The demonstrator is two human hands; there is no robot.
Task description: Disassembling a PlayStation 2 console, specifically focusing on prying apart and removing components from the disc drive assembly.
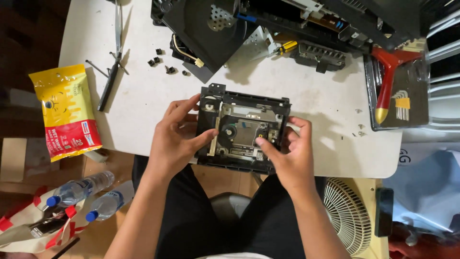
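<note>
**Disc drive frame gripped from both ends at the near table edge**

Round white table (143, 96) filling the upper view, seen from above. Near its front edge, a black rectangular disc drive mechanism (244, 127), long axis running left to right, overhanging slightly toward the lap. Left of the drive, left hand (175, 136), fingers curled over the far left corner and thumb (203, 139) pressed against the left rail, gripping the frame. Right of the drive, right hand (290, 156), fingers wrapped round the right end, thumb (266, 146) lying inward on the metal deck near the round hub. Both hands touching the drive, neither nearer; the drive directly between the palms. Beyond the drive, a dismantled black casing (206, 29). Far right of the drive, a red-handled tool (388, 72) on a tray. Far left of the drive, a yellow and red wipes packet (64, 112). Beyond and left of the drive, small black screws (158, 60).
</note>
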